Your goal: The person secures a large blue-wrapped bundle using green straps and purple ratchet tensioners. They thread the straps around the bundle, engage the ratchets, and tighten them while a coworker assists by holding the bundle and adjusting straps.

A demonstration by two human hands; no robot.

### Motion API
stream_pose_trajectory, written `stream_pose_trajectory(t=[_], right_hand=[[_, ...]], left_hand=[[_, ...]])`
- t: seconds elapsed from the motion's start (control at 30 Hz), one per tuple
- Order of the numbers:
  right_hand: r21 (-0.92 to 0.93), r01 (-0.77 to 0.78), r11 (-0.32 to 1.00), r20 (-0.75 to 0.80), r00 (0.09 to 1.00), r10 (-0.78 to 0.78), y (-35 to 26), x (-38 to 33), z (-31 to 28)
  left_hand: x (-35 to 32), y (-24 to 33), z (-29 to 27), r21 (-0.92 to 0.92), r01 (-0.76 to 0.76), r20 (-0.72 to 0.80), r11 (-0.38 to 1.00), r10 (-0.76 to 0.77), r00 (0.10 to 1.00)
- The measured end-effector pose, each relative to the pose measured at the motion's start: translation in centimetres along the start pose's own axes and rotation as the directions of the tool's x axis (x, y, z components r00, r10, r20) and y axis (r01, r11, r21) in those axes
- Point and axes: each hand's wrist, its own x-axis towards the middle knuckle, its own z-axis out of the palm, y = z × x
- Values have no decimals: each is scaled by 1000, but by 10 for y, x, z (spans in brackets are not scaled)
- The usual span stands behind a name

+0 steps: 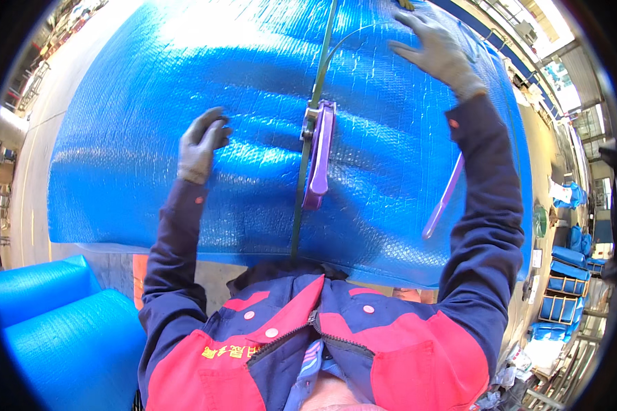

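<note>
Left hand (202,147): gloved in grey, left of centre, fingers half curled — whether they had hold of anything could not be told.
Right hand (439,55): also gloved, upper right, fingers spread wide over the sheeting, nothing in its grasp.
Strapping tool (320,154): purple-handled, sat at the centre of the frame on the green strap, apart from both hands.
Green strap (328,41): ran from the top edge down past the tool, a thin strand curving off near the top.
Blue sheeting (253,185): shiny, filled the middle, under the tool and strap.
In the way: the right sleeve (487,192) — it crossed the sheeting and met the upper end of a second purple handle (444,198).
Lower left: blue rolls (75,356).
Right edge: stacked blue bundles (569,270).
</note>
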Motion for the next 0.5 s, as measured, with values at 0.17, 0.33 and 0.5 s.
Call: stream_pose_trajectory(t=[0.17, 0.33, 0.5], right_hand=[[-285, -133, 949, 261, 942, 211, -20, 68, 78], [-245, -101, 964, 677, 695, 245, -17, 82, 112], [-179, -161, 971, 782, 575, 240, 7, 30, 18]], left_hand=[[-4, 3, 109, -117, -65, 227, 991, 90, 970], [-49, -14, 97, -132, -45, 188, 990, 70, 980], [-97, -36, -44, -44, -70, -195, 997, 61, 979]])
